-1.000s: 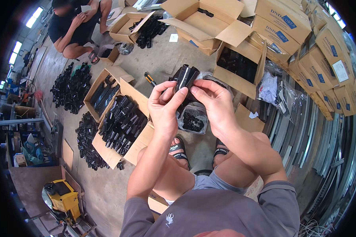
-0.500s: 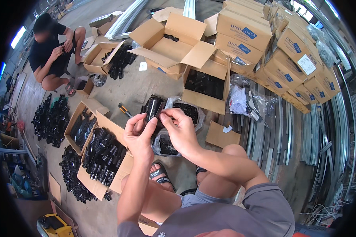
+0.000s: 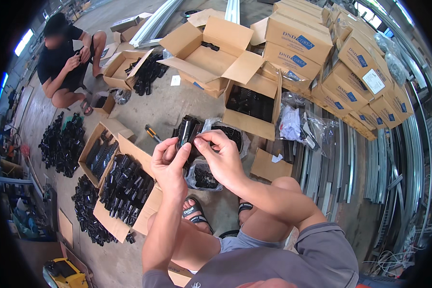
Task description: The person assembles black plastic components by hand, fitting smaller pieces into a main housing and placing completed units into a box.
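A glossy black plastic part [image 3: 189, 127] is held up in front of me. My left hand [image 3: 171, 163] is closed around its lower left side, thumb on its face. My right hand [image 3: 221, 156] is closed in a pinch at the part's right edge; any small piece between those fingertips is hidden. Just beyond and below the hands are two clear plastic bags, one far bag [image 3: 245, 144] and one near bag [image 3: 191, 181], both with small black pieces inside. To the left, an open cardboard box [image 3: 148, 211] is heaped with similar black parts.
Piles of black parts [image 3: 62, 149] lie on the left floor. An orange-and-black tool [image 3: 152, 133] lies beyond my left hand. Open cartons [image 3: 187, 45] and stacked boxes [image 3: 297, 38] stand farther off. Metal profiles [image 3: 338, 168] line the right. Another person [image 3: 62, 53] crouches at far left.
The view has shifted very slightly. Both hands keep their grip on the black part, which appears turned a little; my right fingertips have barely moved.
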Action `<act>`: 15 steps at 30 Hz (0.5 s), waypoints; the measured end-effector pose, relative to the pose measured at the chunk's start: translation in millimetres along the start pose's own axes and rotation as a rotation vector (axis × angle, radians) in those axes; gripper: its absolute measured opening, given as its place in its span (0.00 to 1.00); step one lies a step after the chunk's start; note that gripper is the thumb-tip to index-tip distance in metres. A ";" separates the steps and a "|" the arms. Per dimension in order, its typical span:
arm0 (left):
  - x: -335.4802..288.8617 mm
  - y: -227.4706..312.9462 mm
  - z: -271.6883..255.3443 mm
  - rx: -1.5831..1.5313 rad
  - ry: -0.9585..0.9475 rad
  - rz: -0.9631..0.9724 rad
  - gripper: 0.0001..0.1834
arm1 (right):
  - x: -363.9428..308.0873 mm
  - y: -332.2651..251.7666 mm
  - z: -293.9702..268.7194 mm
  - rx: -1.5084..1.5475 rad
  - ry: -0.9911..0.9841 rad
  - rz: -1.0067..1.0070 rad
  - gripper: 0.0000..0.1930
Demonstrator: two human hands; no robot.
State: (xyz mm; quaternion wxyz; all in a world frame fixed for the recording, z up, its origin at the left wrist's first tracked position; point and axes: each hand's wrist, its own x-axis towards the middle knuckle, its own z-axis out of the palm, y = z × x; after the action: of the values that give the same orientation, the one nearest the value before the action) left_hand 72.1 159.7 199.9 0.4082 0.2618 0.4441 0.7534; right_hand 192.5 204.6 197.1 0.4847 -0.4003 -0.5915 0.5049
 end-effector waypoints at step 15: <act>-0.3 -0.1 -0.7 0.011 -0.005 -0.023 0.14 | -3.4 -0.4 0.9 0.215 -0.026 0.111 0.11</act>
State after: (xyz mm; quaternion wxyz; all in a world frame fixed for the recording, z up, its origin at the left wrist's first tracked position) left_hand 71.8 159.2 199.5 0.4168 0.2608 0.4501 0.7455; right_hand 192.3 201.1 197.0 0.4883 -0.3716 -0.5173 0.5965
